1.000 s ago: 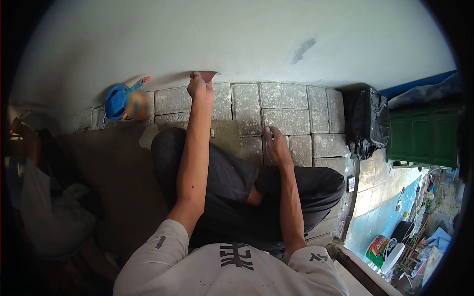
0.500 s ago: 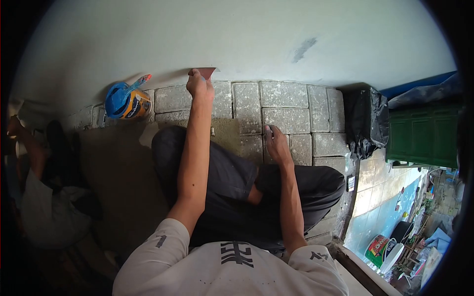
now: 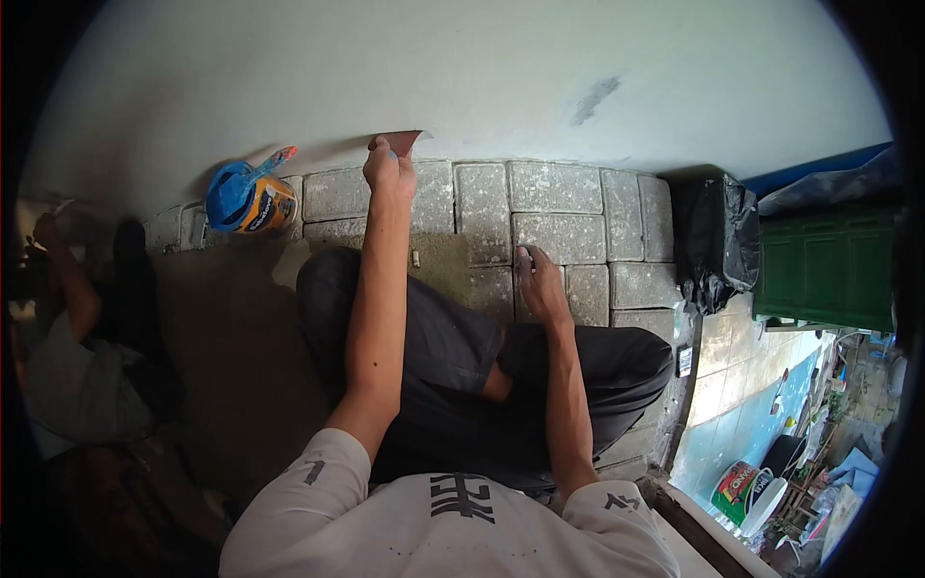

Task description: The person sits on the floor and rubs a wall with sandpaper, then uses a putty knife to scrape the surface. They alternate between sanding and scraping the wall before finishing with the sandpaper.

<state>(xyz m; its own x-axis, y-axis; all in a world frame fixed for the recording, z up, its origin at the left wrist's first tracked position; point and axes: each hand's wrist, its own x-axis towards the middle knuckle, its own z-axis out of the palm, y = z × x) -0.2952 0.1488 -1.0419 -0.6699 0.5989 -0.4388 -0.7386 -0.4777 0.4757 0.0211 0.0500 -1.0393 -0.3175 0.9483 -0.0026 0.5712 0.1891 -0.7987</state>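
My left hand (image 3: pixel 387 171) pinches a reddish-brown sheet (image 3: pixel 397 143), which looks like sandpaper. The sheet lies against the pale wall (image 3: pixel 462 77), low down near the paving, and its right corner curls away. My right hand (image 3: pixel 541 284) is low over the grey paving blocks (image 3: pixel 557 236), with its fingers loosely bent and grey at the tips. No object shows in it; whether it touches the blocks is unclear. Left of my left hand stands an orange and blue tub (image 3: pixel 258 207), with a blue-smeared, red-tipped tool (image 3: pixel 274 165) across its top.
Another person (image 3: pixel 82 356) is at the far left in shadow. To the right are a black plastic-wrapped object (image 3: pixel 715 231), a green panelled object (image 3: pixel 827 265) and a lidded bucket (image 3: pixel 742 491) among clutter. A grey patch (image 3: pixel 595 99) marks the wall.
The sheet and my left hand have shifted very slightly on the wall. My right hand is nearly unmoved. At the far left, the other person's arm and body have changed position.
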